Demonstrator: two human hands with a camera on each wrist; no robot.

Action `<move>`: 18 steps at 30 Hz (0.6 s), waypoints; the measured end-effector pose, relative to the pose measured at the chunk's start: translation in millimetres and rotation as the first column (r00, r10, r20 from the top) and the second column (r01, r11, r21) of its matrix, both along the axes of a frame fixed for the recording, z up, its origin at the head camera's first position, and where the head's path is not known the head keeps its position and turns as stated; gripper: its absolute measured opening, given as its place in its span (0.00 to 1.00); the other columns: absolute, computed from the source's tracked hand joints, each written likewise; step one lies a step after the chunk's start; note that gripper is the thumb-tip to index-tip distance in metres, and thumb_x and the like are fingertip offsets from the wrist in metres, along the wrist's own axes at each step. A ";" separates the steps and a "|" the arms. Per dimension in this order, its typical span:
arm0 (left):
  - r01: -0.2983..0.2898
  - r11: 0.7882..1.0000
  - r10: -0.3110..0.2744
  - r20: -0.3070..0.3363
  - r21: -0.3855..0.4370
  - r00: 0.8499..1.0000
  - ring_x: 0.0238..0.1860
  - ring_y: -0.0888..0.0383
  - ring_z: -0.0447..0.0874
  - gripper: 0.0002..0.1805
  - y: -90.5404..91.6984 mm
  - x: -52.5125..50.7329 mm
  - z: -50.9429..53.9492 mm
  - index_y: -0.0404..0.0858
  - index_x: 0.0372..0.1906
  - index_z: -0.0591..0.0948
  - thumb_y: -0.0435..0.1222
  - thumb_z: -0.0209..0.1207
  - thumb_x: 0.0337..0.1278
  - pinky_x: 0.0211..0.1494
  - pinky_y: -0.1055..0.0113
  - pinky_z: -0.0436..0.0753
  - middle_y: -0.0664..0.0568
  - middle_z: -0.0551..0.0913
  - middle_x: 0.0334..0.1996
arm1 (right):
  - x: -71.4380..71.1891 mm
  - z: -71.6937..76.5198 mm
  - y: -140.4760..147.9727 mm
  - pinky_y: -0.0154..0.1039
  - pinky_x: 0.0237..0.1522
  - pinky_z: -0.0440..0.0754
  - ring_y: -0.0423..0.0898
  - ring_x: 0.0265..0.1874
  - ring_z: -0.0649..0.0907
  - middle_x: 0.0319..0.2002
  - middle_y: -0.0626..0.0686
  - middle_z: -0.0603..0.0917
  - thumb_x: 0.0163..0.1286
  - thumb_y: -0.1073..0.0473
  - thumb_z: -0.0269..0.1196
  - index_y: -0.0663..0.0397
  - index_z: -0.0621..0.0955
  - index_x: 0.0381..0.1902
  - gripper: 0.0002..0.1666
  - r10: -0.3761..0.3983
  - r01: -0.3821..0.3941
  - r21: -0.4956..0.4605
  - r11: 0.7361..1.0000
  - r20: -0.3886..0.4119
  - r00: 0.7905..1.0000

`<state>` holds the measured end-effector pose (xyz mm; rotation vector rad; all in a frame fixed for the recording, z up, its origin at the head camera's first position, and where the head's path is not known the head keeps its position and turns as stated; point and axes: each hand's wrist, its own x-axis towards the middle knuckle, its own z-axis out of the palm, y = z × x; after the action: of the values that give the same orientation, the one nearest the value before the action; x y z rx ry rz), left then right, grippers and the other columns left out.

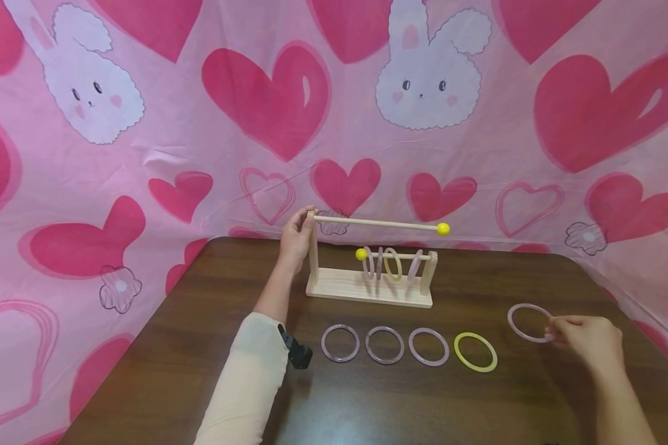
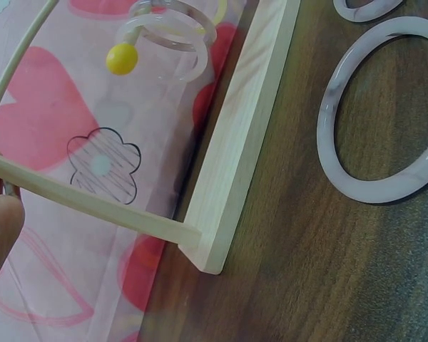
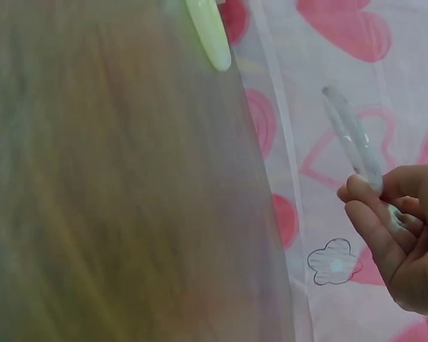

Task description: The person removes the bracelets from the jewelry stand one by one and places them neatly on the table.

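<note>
My left hand (image 1: 297, 240) grips the top of the taller upright of a wooden bangle rack (image 1: 362, 289); its fingertips are partly hidden behind the post. Off to the right, my right hand (image 1: 590, 343) pinches a pale lilac bangle (image 1: 526, 305) between thumb and fingers, raised above the table. In the right wrist view this bangle (image 3: 353, 135) appears nearly edge-on, rising from the fingertips. Several bangles, among them a yellow one (image 1: 388, 267), hang on the rack's lower rod. The upper rod (image 1: 373, 222) carries none and ends in a yellow ball (image 1: 443, 229).
On the brown table (image 1: 200, 371), in front of the rack, lie three purplish bangles (image 1: 340, 326) in a row, then a yellow-green bangle (image 1: 487, 370) at its right end. A pink cloth (image 1: 228, 123) with hearts and rabbits hangs behind the table.
</note>
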<state>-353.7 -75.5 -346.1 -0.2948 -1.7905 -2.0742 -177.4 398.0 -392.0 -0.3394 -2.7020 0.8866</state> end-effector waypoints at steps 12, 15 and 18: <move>-0.001 1.000 0.001 -0.018 0.012 1.000 0.48 0.60 0.74 0.16 -0.1 -0.8 -1.1 0.27 0.53 0.74 0.31 0.53 0.63 0.56 0.66 0.72 0.39 0.78 0.50 | -0.1 -3.8 8.0 0.36 0.24 0.82 0.41 0.19 0.83 0.22 0.58 0.84 0.65 0.64 0.52 0.80 0.79 0.34 0.18 0.183 -0.156 -0.148 0.977 0.189 0.965; 0.003 1.000 -0.003 -0.009 0.014 1.000 0.48 0.60 0.74 0.17 0.2 -1.3 -1.1 0.27 0.54 0.74 0.31 0.53 0.63 0.56 0.66 0.72 0.39 0.78 0.51 | -0.5 -4.8 7.6 0.37 0.24 0.83 0.42 0.20 0.83 0.22 0.58 0.84 0.63 0.67 0.51 0.81 0.79 0.33 0.16 0.221 -0.183 -0.184 0.966 0.217 0.951; 0.008 1.000 -0.007 -0.006 0.015 1.000 0.48 0.60 0.73 0.17 0.2 -1.2 -1.2 0.27 0.54 0.74 0.32 0.53 0.63 0.57 0.65 0.71 0.39 0.78 0.51 | 0.1 -6.2 8.1 0.37 0.24 0.83 0.42 0.20 0.83 0.22 0.57 0.84 0.62 0.67 0.51 0.81 0.79 0.33 0.16 0.240 -0.200 -0.184 0.962 0.233 0.942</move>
<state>-355.0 -75.3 -347.3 -0.3040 -1.7721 -2.0886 -177.3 406.1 -398.2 -0.1944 -2.9546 1.2008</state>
